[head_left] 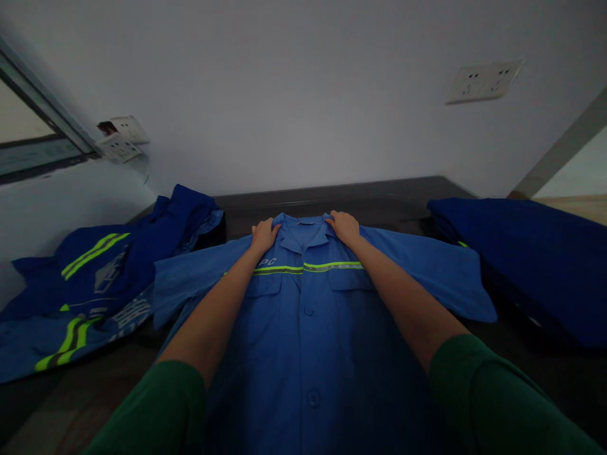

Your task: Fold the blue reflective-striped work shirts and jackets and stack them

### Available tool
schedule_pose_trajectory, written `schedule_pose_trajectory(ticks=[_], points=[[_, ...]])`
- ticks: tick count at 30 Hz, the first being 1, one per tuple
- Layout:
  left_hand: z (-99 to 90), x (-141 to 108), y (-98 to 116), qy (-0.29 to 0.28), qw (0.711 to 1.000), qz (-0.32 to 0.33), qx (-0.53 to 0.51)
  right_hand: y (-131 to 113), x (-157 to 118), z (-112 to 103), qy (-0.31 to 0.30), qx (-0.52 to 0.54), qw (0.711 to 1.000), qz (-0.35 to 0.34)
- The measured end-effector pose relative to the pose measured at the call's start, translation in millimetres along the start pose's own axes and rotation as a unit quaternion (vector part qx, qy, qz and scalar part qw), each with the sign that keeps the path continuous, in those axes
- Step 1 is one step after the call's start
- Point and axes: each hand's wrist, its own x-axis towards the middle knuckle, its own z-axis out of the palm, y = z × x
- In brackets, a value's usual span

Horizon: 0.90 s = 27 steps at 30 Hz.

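Observation:
A blue short-sleeved work shirt (315, 316) lies spread front side up on a dark surface, its collar toward the wall and a yellow-green stripe across the chest. My left hand (264, 234) grips the shirt at the left side of the collar, fingers curled over the shoulder edge. On the right side of the collar, my right hand (344, 227) holds the cloth in the same way. Both sleeves lie stretched outward, and my forearms cover parts of the chest.
Crumpled blue garments with yellow-green stripes (102, 268) lie at the left. A dark blue folded stack of cloth (526, 259) is at the right. Behind the dark table (332, 194) stands a white wall with sockets (484, 82).

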Motion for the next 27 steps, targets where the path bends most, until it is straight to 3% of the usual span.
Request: schedule_pose_trajectory(ticks=[9,14,16,19,21,24,27], points=[[5.3,29,-7,-0.019,1.0,0.007,0.021,7,39,16,-0.016,-0.011,0.999,-0.047],[5.7,37,-5,-0.031,0.999,0.019,0.015,9,45,18,-0.019,-0.018,0.998,-0.05],[3.7,34,-2,-0.009,1.0,-0.004,0.016,7,43,16,-0.013,-0.02,0.999,-0.044],[-5.0,18,6,0.065,0.996,-0.059,0.006,2,37,6,0.011,-0.026,0.999,-0.02],[-13.8,2,12,0.094,0.994,-0.048,-0.01,-4,29,-5,0.038,-0.016,0.999,-0.008],[-27.4,-33,21,0.059,0.997,0.036,-0.031,-17,6,-25,0.063,0.032,0.997,-0.027],[-38.7,-77,29,-0.006,0.994,0.101,-0.052,-32,-38,-38,0.042,0.076,0.991,-0.101]])
